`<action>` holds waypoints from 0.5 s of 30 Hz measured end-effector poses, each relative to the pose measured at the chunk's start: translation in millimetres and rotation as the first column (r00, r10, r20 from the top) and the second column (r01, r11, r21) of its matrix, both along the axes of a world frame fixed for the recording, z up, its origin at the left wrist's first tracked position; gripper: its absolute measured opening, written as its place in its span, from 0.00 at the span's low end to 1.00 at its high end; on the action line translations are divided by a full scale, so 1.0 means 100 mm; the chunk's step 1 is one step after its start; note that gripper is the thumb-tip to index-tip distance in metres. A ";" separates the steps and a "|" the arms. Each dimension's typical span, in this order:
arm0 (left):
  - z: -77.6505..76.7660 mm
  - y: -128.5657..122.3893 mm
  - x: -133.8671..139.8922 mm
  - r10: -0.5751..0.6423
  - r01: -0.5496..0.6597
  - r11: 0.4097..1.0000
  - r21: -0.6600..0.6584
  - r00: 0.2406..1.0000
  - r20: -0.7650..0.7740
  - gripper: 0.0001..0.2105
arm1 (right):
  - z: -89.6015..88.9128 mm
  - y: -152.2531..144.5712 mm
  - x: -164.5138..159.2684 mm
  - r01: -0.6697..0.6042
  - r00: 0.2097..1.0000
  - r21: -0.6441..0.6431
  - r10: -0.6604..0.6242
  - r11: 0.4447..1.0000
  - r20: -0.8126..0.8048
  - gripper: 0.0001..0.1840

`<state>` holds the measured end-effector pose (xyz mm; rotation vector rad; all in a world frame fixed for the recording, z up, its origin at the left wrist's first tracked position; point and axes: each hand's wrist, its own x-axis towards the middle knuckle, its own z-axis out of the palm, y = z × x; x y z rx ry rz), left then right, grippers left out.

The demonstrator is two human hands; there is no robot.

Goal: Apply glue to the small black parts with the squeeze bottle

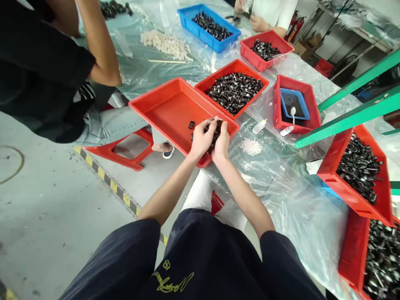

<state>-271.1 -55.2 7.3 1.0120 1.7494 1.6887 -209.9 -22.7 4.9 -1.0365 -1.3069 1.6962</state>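
Held in the left hand (201, 141) and right hand (221, 143), in a cupped grip curled round a cluster: small glossy black blocky pieces (216, 134), at near end of shallow red-orange rectangular plastic tray (170, 112). Likely light, stiff and slippery; best taken by the side edges.

Our left fingers (213, 125) and right fingers (224, 130) around small black pieces (216, 134), at a red tray's (175, 106) near end
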 end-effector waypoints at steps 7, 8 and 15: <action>-0.05 -0.36 -0.61 0.031 -0.035 0.999 -0.014 0.973 -0.228 0.15 | 0.32 0.18 0.74 0.023 0.998 0.211 -0.011 0.977 -0.057 0.42; -0.02 -0.42 -0.53 0.070 -0.063 0.997 0.035 0.966 -0.250 0.15 | 0.39 0.12 1.01 0.034 0.997 0.241 -0.016 0.970 -0.074 0.41; -0.32 -0.76 0.49 -0.298 0.372 0.914 0.163 0.887 -0.353 0.09 | 0.55 -0.68 2.94 0.346 0.838 0.436 -0.483 0.831 0.254 0.34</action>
